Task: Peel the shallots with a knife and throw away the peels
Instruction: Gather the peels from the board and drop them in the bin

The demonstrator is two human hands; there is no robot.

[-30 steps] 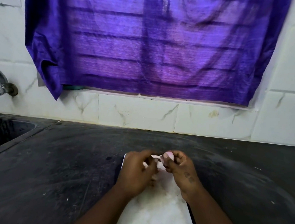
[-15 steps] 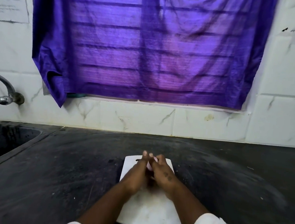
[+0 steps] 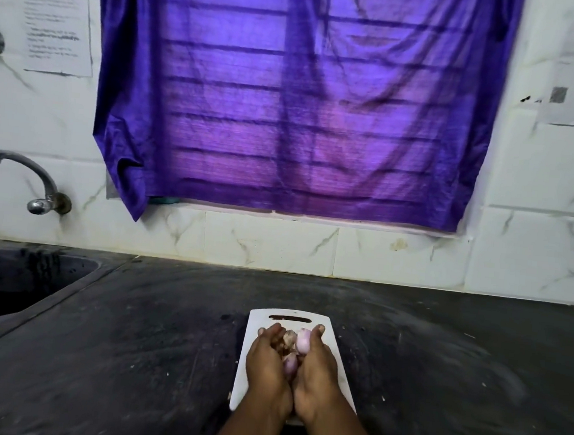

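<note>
My left hand [image 3: 267, 366] and my right hand [image 3: 320, 371] are cupped side by side over a white cutting board [image 3: 335, 327] on the dark counter. Between the palms lie pale pink peeled shallots [image 3: 302, 340] and some brownish peels [image 3: 289, 337]. A second shallot [image 3: 290, 361] shows lower in the gap between the hands. Both hands press in around this pile. No knife is visible.
A dark sink basin [image 3: 16, 282] is set in the counter at the left, with a metal tap [image 3: 21, 175] on the tiled wall above it. A purple curtain [image 3: 298, 98] hangs behind. Paper sheets are stuck to the wall at both sides.
The hands went from fingertip work on one shallot to being cupped together around shallots and peels. The camera tilted up, so the hands sit lower in view.
</note>
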